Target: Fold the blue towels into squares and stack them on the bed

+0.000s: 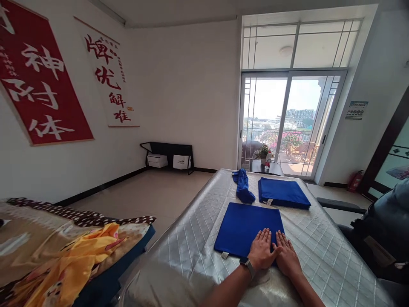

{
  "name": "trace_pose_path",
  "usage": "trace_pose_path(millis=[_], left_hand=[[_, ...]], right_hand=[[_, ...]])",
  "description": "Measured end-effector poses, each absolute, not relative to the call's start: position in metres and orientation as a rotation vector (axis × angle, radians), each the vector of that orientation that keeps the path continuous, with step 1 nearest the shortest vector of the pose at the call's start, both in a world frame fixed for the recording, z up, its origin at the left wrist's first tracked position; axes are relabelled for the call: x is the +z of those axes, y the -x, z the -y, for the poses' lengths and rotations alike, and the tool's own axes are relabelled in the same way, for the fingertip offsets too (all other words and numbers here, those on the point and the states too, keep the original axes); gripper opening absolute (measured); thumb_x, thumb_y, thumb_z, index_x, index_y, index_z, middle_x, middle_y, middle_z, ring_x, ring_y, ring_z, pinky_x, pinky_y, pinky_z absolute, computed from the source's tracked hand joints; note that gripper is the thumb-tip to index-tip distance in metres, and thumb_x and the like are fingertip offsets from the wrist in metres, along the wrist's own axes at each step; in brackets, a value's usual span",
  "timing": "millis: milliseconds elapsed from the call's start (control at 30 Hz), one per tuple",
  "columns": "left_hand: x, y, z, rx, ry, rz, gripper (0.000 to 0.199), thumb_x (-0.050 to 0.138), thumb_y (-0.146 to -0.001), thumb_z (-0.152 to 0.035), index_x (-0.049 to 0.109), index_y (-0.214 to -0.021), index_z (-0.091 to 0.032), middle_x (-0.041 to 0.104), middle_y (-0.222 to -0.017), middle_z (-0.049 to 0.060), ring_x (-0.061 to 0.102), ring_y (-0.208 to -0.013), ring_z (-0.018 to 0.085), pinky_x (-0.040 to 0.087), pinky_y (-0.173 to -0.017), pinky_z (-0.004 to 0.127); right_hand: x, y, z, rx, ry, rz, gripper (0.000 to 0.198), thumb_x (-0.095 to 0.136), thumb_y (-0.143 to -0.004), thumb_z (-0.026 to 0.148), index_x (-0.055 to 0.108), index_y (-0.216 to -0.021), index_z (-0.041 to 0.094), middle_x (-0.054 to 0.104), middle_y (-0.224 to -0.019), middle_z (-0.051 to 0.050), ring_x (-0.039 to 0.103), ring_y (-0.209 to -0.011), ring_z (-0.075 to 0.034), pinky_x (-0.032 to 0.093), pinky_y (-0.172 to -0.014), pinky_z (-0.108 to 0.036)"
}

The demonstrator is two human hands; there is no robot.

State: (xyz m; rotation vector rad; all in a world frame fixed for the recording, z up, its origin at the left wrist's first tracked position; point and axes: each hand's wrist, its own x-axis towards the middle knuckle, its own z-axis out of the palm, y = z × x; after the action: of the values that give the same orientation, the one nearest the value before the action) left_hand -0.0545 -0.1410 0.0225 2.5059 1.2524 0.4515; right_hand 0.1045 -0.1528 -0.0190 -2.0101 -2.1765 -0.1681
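A blue folded cloth (pixel 244 226) lies flat on the silver quilted cover, with a small white tag at its near left edge. My left hand (pixel 262 249), below a wristwatch, presses flat on its right part, fingers straight. Beside it, thumbs crossing or touching, my right hand (pixel 286 253) rests along the cloth's right edge, fingers stretched out. Neither hand grips anything. Just beyond lies a neat stack of blue folded cloths (pixel 284 192), also tagged. Left of that stack is a crumpled blue cloth (pixel 243 187).
The silver quilted mattress (pixel 188 243) spans the middle. At left stands another bed with a yellow patterned cloth (pixel 86 256). A dark bag or padded item (pixel 390 226) sits at right. Beyond the mattress are a small table with a bottle (pixel 267 160) and glass sliding doors (pixel 265 106).
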Motion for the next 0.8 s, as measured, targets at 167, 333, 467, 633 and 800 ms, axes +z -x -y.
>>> trace_pose_path(millis=[167,333,467,633,800], left_hand=[[0.020,0.063,0.139,0.469,-2.503,-1.294,0.081,0.008,-0.098,-0.060,0.017,-0.160,-0.009,0.016,-0.166,0.009,0.009,-0.154,0.026,0.011,-0.127,0.046],[0.015,0.079,0.139,0.493,-2.498,-1.338,0.087,0.008,-0.097,-0.068,0.019,-0.159,-0.008,0.017,-0.166,0.011,0.009,-0.154,0.024,0.011,-0.127,0.044],[0.013,0.097,0.139,0.483,-2.507,-1.384,0.089,0.008,-0.096,-0.070,0.017,-0.160,-0.009,0.017,-0.166,0.011,0.008,-0.154,0.024,0.010,-0.127,0.043],[0.013,0.118,0.139,0.460,-2.501,-1.456,0.089,0.007,-0.096,-0.071,0.017,-0.160,-0.010,0.017,-0.166,0.011,0.008,-0.154,0.024,0.010,-0.127,0.044],[0.012,0.138,0.139,0.462,-2.490,-1.533,0.089,0.006,-0.096,-0.071,0.016,-0.160,-0.010,0.016,-0.166,0.010,0.007,-0.154,0.025,0.011,-0.127,0.045]], right_hand=[[-0.020,-0.105,0.152,-0.182,2.005,2.174,0.062,0.024,-0.099,0.037,0.036,-0.155,0.014,0.029,-0.162,-0.010,0.025,-0.151,-0.023,0.022,-0.122,-0.045],[-0.021,-0.105,0.150,-0.186,2.030,2.166,0.064,0.022,-0.099,0.037,0.033,-0.155,0.008,0.029,-0.162,-0.012,0.024,-0.151,-0.022,0.022,-0.122,-0.043],[-0.021,-0.103,0.149,-0.172,2.040,2.152,0.066,0.022,-0.099,0.040,0.031,-0.155,0.008,0.028,-0.163,-0.011,0.023,-0.151,-0.022,0.022,-0.122,-0.043],[-0.023,-0.103,0.148,-0.164,2.023,2.129,0.066,0.021,-0.098,0.040,0.033,-0.155,0.009,0.030,-0.162,-0.011,0.023,-0.151,-0.021,0.021,-0.122,-0.045],[-0.024,-0.103,0.147,-0.125,2.017,2.110,0.068,0.021,-0.097,0.042,0.032,-0.155,0.007,0.029,-0.162,-0.012,0.020,-0.152,-0.022,0.021,-0.123,-0.045]])
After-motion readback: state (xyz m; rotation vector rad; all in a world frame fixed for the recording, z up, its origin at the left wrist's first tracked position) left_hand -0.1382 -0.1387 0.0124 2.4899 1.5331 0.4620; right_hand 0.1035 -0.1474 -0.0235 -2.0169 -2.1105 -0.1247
